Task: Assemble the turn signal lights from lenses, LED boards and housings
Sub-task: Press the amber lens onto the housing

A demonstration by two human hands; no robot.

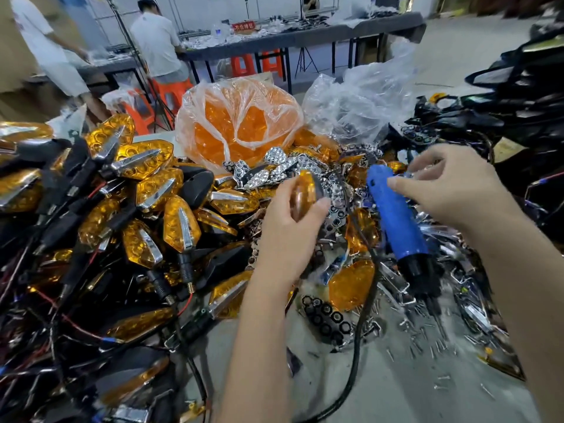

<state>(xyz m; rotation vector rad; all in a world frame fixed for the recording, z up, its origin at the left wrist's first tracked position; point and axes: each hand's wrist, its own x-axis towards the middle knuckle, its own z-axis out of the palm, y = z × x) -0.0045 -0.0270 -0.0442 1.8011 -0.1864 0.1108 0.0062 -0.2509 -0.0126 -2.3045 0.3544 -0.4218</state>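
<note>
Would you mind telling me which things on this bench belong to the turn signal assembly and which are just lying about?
Job in hand:
- amber lens, held in the left hand
- right hand, over the parts
- chrome reflectors
- bag of lenses
- finished lights
- blue screwdriver
- screws

Lying about:
- clear bag
- orange stools
- far table

The left hand (287, 227) grips an amber lens (302, 193) at centre. At three o'clock the right hand (451, 190) hovers, fingers curled, over a blue screwdriver (396, 221). Finished lights (128, 203) heap at nine o'clock.
</note>
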